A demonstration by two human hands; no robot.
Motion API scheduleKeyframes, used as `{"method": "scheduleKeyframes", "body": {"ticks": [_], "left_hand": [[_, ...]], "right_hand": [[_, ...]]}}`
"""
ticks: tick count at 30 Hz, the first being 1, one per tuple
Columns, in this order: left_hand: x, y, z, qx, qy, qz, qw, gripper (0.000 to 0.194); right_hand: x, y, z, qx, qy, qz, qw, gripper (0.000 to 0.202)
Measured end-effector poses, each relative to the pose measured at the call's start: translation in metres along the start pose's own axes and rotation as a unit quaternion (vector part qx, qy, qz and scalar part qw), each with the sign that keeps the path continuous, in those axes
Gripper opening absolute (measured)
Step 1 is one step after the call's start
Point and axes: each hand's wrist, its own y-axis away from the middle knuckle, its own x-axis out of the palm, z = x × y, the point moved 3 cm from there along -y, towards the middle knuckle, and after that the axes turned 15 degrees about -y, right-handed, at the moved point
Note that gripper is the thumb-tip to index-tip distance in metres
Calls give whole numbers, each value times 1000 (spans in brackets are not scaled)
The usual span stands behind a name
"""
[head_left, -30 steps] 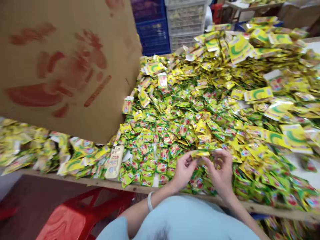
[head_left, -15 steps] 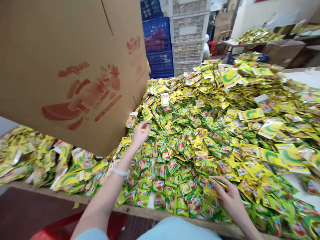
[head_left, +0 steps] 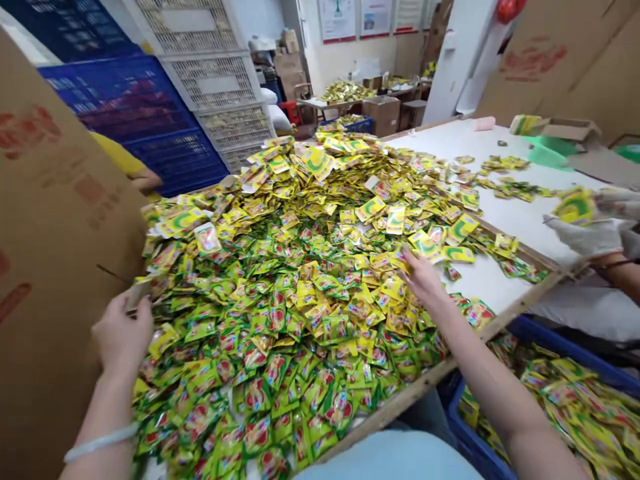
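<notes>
A wide heap of small green and yellow candy packets (head_left: 280, 313) covers the table in front of me. At the heap's left edge, beside a large cardboard box (head_left: 55, 280), my left hand (head_left: 123, 330) is closed with a small packet (head_left: 138, 293) pinched between thumb and fingers; the packet shows mostly edge-on. My right hand (head_left: 424, 280) reaches over the right side of the heap with its fingers stretched out. Its fingertips are close to several flat yellow packs (head_left: 425, 245) lying on top. Nothing shows in that hand.
A wooden rim (head_left: 390, 413) edges the table. Below at right stands a blue crate (head_left: 480, 427) of packets. Another person's gloved hands (head_left: 590, 230) hold a yellow pack at right. Stacked crates (head_left: 210, 80) stand behind; a yellow sleeve (head_left: 117, 157) shows beyond the box.
The view has turned to the right. My right hand has moved forward over the heap, and the yellow packet at its fingers is gone. My left hand is now beside the box.
</notes>
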Motion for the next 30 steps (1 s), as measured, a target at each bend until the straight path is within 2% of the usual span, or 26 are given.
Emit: {"method": "scheduleKeyframes", "body": {"ticks": [2,3,4,6,8,10,12,14,16,17,19,21,22,24,26,28,30], "left_hand": [[-20,17,-13,0,108,-39,993,33],[-28,28,-25,25,172,-23,985,38],[-35,40,-41,66,245,25,967,42],[-44,69,-80,158,354,145,911,46],[-48,98,-115,203,432,220,851,45],[-44,124,-141,189,492,265,807,51],[-30,146,-157,144,528,331,769,57],[-12,165,-168,106,550,422,713,58],[1,179,-173,92,563,482,665,57],[6,184,-175,95,564,490,658,54],[9,192,-177,112,556,480,670,50],[5,201,-181,148,541,481,674,46],[1,207,-184,167,537,493,664,44],[-10,218,-189,205,532,535,623,38],[-20,227,-192,232,528,570,585,36],[-24,232,-192,244,521,578,579,34],[-22,235,-191,250,514,566,595,37]], "right_hand": [[24,-13,-5,42,0,47,998,49],[40,-13,-12,72,13,95,993,48],[57,-7,-21,102,21,151,983,47],[88,12,-39,147,26,254,956,40],[106,33,-53,168,21,302,938,31],[111,49,-63,176,22,306,935,26],[106,59,-69,177,31,301,936,24],[96,66,-69,175,46,302,936,22],[84,69,-61,165,65,299,938,21],[78,68,-53,145,74,287,944,21],[72,65,-33,79,81,247,962,23],[73,61,-14,-3,77,212,974,27],[76,59,-8,-40,74,208,975,28],[86,57,-1,-114,83,232,962,24],[93,57,-1,-171,124,282,936,17],[95,59,-4,-189,190,331,905,9],[93,62,-6,-168,272,376,870,7]]}}
